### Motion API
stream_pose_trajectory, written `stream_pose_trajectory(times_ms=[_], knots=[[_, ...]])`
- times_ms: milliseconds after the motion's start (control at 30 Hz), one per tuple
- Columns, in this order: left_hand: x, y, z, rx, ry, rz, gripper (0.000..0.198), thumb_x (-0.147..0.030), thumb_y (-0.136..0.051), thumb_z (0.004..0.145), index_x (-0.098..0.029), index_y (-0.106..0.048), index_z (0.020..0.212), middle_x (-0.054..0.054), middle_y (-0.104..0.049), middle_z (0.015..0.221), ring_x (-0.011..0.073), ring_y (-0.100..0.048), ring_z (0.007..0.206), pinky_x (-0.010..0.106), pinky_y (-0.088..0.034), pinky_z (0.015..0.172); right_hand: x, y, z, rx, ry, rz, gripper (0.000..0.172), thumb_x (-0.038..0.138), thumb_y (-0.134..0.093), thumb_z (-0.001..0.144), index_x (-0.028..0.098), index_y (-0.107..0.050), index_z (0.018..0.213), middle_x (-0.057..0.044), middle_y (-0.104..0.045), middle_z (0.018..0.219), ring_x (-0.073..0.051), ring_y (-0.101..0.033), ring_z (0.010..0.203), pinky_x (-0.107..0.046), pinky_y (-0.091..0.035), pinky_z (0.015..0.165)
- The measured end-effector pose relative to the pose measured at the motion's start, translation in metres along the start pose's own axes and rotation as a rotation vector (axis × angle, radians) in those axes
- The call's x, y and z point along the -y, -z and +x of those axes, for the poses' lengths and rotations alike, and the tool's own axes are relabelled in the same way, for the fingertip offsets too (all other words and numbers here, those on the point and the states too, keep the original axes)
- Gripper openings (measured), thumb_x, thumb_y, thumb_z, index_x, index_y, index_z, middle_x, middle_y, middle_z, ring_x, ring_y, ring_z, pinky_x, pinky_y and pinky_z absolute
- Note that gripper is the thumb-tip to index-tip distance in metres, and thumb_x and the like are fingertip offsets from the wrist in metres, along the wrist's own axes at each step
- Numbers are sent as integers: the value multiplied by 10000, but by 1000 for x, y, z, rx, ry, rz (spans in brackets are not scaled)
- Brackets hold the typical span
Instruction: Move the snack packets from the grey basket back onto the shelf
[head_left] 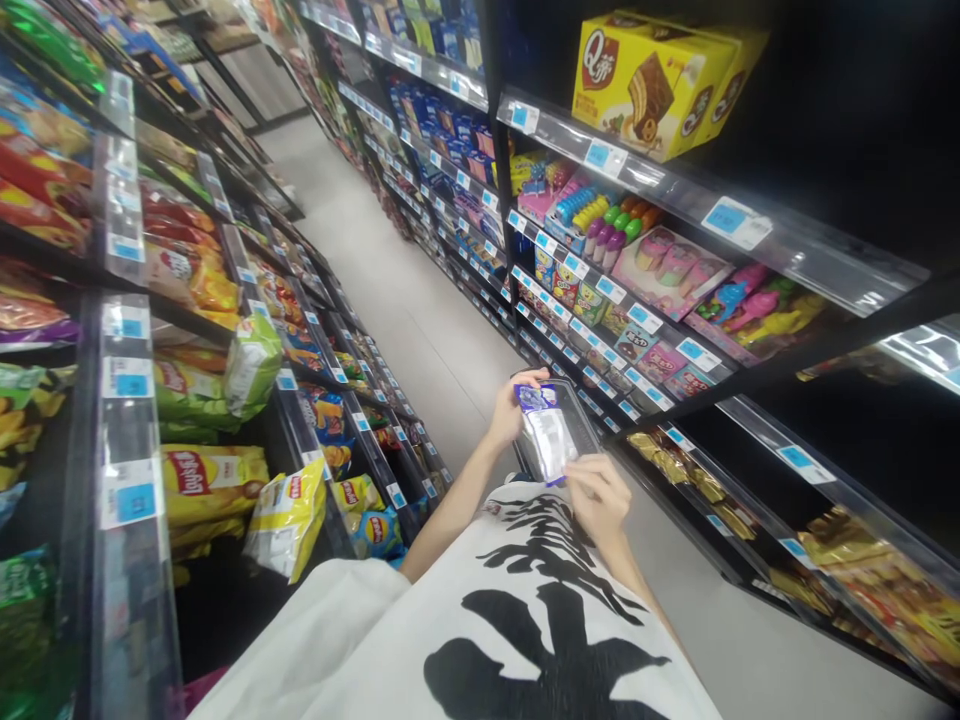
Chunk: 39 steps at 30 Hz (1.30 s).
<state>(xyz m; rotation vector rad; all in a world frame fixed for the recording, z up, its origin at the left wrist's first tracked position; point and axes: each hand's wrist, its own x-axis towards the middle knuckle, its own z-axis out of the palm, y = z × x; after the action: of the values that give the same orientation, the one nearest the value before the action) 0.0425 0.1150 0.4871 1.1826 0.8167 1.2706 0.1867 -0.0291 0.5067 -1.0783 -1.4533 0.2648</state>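
Observation:
In front of my waist I hold a small snack packet [547, 432], silver-white in the middle with purple ends. Its print is too small to read. My left hand [517, 405] grips its upper left edge, the fingers curled over the top. At the lower right corner, my right hand [598, 488] pinches the packet between thumb and fingers. Beneath and behind the packet shows a dark, clear-edged basket or tray [579, 415], mostly hidden by the packet and my hands. I cannot tell what supports it.
Snack shelves line both sides of a narrow aisle [405, 290]. On the left, chip bags [214, 480] fill slanted shelves, and one yellow bag [289, 520] juts outward. At the right stand a yellow box [660, 85], candy toys [622, 225] and a protruding clear shelf edge [675, 200].

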Motion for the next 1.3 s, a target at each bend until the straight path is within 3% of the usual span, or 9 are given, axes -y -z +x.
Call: stream_pose_trajectory(times_ms=[100,200,300,533,767,967,1033,1167,1300], knots=[[-6,8,1,-19,109,51,379,-504,-791,750,-175,-638,858,68,-712,871,219,-684,912,373,-513,879,-7,-5,-7,-103,-355,70,41,210,-708,852,207,-689,816,-54,-688,786,-195,-659,735,-353,-546,681],[-12,16,1,-93,167,167,357,-464,-806,731,-155,-704,878,74,-723,870,174,-656,790,302,-514,746,-19,-10,-14,-85,-809,279,248,411,-745,824,193,-627,826,-46,-669,704,-175,-619,600,-321,-526,594],[-14,21,2,-157,183,207,315,-400,-820,712,-135,-738,863,96,-738,901,169,-661,808,279,-515,746,-28,-15,-17,-31,-1035,495,320,453,-785,776,190,-602,784,-25,-660,623,-167,-607,538,-302,-513,564],[-9,18,0,-257,191,114,304,-363,-820,709,-143,-708,887,67,-719,901,138,-645,803,233,-506,724,-34,-18,-15,103,-1114,543,339,428,-822,742,162,-679,895,-39,-713,693,-175,-679,622,-259,-513,593],[10,23,-21,-112,257,250,206,-269,-708,801,-155,-703,972,61,-728,952,146,-663,814,235,-505,730,-55,-34,-28,686,-1134,384,389,477,-795,719,129,-694,861,-70,-728,782,-213,-697,693,-262,-498,563],[29,39,-42,99,302,506,127,-176,-643,835,-178,-742,914,20,-756,962,148,-678,877,245,-489,859,-78,-43,-39,436,-1043,193,595,413,-777,731,140,-613,1233,-138,-688,1211,-233,-680,1012,-323,-566,828],[39,40,-47,157,335,502,144,-153,-624,843,-177,-747,914,15,-762,960,136,-678,848,231,-486,849,-88,-41,-33,531,-972,96,490,415,-739,771,143,-662,1172,-106,-709,1132,-217,-674,948,-295,-551,794],[66,40,-52,282,406,444,195,-144,-642,833,-165,-761,987,22,-772,953,127,-684,801,209,-478,811,-117,-45,-21,985,-894,-111,259,393,-713,771,137,-725,807,-9,-647,662,-171,-605,661,-248,-470,621],[101,43,-43,327,434,345,188,-136,-623,837,-168,-770,949,11,-772,894,132,-696,801,204,-469,782,-151,-64,-16,1164,-1076,3,179,291,-706,704,138,-709,797,-5,-660,673,-163,-614,618,-244,-497,566]])
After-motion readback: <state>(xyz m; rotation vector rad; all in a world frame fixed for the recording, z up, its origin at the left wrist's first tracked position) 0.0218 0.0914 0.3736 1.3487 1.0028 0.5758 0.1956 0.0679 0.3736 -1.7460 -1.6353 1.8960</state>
